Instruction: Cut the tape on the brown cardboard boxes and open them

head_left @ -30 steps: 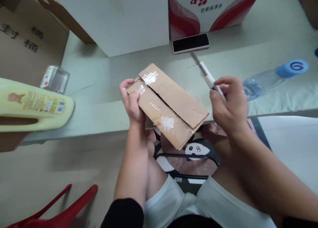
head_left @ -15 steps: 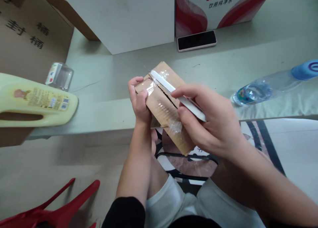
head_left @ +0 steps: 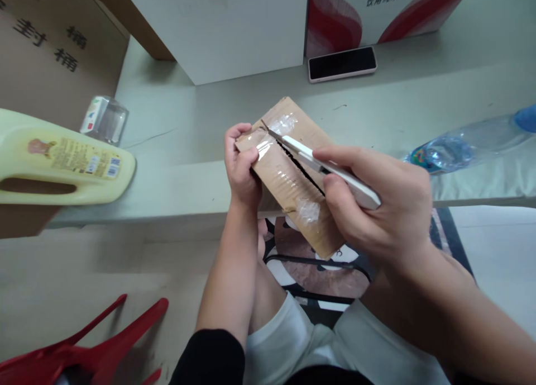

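A small brown cardboard box (head_left: 288,175), tilted and partly over the table's front edge, is gripped at its left end by my left hand (head_left: 243,167). Clear tape lies across its top, wrinkled near the lower end, and a dark slit runs along the seam. My right hand (head_left: 377,200) is closed around a white utility knife (head_left: 347,184). The knife's thin blade is out, lying along the upper part of the seam, with its tip by the tape near the box's far left edge.
A black-screened phone (head_left: 342,65) lies before a red-and-white carton (head_left: 389,16). To the right is a plastic water bottle (head_left: 464,145). On the left are a yellow jug (head_left: 62,161), a clear container (head_left: 104,119) and a large carton (head_left: 54,44). A red stool (head_left: 104,343) stands below.
My right hand has drawn the knife back down and right along the seam, and the blade now shows. The view has shifted slightly; my left hand still grips the box.
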A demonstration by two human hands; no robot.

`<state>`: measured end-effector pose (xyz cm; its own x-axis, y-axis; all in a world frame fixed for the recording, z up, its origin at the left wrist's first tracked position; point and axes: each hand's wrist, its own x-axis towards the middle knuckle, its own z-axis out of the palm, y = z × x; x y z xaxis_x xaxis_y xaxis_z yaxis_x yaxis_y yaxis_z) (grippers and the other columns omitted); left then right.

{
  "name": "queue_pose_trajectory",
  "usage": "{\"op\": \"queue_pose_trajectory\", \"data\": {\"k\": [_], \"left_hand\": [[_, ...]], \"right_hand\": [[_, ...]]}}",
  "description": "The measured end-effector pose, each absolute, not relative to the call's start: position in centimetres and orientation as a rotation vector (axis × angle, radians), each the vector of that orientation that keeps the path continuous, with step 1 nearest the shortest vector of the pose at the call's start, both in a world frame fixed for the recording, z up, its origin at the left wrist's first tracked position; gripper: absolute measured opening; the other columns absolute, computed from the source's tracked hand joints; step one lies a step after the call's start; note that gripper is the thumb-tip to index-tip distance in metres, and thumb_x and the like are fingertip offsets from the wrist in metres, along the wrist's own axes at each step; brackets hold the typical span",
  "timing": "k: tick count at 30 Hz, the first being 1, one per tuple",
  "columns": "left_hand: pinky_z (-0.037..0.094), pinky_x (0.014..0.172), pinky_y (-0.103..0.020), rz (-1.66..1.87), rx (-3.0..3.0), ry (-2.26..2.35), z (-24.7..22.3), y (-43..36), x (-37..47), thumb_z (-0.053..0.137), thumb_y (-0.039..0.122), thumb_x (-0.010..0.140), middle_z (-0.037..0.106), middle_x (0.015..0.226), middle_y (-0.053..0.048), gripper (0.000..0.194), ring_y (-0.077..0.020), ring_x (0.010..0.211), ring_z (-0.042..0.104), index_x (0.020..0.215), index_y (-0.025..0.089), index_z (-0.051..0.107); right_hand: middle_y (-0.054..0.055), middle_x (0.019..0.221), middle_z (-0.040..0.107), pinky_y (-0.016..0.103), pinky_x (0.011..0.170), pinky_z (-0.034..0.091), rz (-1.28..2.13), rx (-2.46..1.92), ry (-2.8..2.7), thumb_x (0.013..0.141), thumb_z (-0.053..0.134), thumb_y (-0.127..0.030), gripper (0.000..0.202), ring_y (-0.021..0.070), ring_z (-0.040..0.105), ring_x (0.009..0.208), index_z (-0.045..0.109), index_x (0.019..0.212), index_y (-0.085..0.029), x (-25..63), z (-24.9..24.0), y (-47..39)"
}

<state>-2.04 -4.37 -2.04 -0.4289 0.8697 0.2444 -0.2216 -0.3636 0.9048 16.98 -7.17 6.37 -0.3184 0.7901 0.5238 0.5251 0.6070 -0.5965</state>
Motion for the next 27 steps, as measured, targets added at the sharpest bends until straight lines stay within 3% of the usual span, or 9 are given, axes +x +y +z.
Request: {"op": "queue_pose_trajectory", "data": {"k": [4, 10, 20, 24, 27], "left_hand": [[0.050, 0.083, -0.035, 1.868, 0.974, 1.103, -2.03, -4.39, -2.08, 0.071, 0.045, 0.075, 0.058, 0.098, -0.006, 0.039, -0.0231, 0.092, 0.062, 0.105, 0.025, 0.056], [0.051, 0.080, -0.034, 1.868, 0.969, 1.136, -1.88, -4.32, -2.02, 0.071, 0.049, 0.076, 0.059, 0.096, -0.006, 0.040, -0.0225, 0.089, 0.062, 0.104, 0.025, 0.056], [0.051, 0.081, -0.035, 1.872, 1.015, 1.141, -2.28, -4.31, -2.13, 0.069, 0.047, 0.077, 0.060, 0.096, -0.006, 0.040, -0.0217, 0.087, 0.061, 0.107, 0.024, 0.055], [0.051, 0.082, -0.035, 1.874, 1.038, 1.184, -2.35, -4.31, -2.14, 0.067, 0.050, 0.079, 0.060, 0.097, -0.005, 0.040, -0.0217, 0.088, 0.062, 0.107, 0.024, 0.055], [0.051, 0.085, -0.035, 1.877, 1.048, 1.162, -2.50, -4.33, -2.21, 0.067, 0.048, 0.079, 0.060, 0.098, -0.006, 0.040, -0.0222, 0.091, 0.062, 0.108, 0.024, 0.055]], "right_hand": [[0.007, 0.091, 0.077, 0.027, 0.072, 0.056, 0.377, -0.990, -2.004, 0.090, 0.053, -0.017, 0.025, 0.0169, 0.072, 0.080, 0.073, 0.104, -0.017, 16.76, 6.12, -7.12], [0.002, 0.080, 0.073, 0.027, 0.057, 0.045, 0.217, -1.005, -2.104, 0.089, 0.054, -0.018, 0.025, 0.0141, 0.065, 0.065, 0.073, 0.104, -0.023, 16.48, 5.74, -7.49], [0.000, 0.067, 0.063, 0.028, 0.053, 0.035, 0.024, -1.001, -2.167, 0.090, 0.053, -0.017, 0.020, 0.0120, 0.054, 0.058, 0.072, 0.094, -0.024, 16.57, 5.46, -7.83], [0.000, 0.071, 0.066, 0.028, 0.052, 0.035, 0.050, -1.057, -2.209, 0.091, 0.054, -0.021, 0.021, 0.0128, 0.057, 0.060, 0.073, 0.101, -0.025, 16.38, 5.39, -7.69], [0.001, 0.069, 0.066, 0.029, 0.053, 0.038, 0.114, -1.032, -2.134, 0.089, 0.054, -0.019, 0.021, 0.0137, 0.058, 0.060, 0.073, 0.096, -0.023, 16.28, 5.48, -7.72]]}}
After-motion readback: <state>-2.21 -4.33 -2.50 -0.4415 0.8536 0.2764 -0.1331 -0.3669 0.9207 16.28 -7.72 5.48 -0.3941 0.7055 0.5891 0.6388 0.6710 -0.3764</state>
